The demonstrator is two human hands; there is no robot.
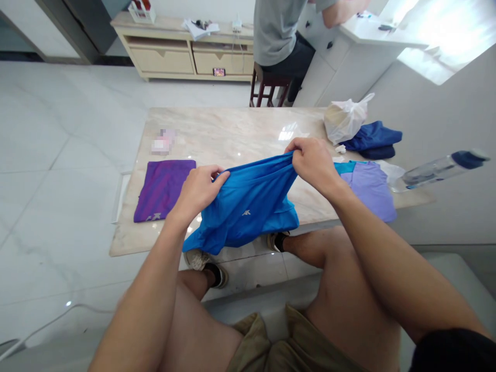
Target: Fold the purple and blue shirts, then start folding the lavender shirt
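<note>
The left arm (145, 289) is extending up from the lower left of the frame, with the left hand (197, 194) curling its fingers closed just left of centre. The right arm (399, 268) is angling in from the lower right, its wrist bending, while the right hand (313, 165) is pinching higher up, right of centre, well apart from the left.

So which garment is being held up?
The bright blue shirt, raised by the left hand and right hand; the folded purple garment and lilac garment lie flat on the table.
</note>
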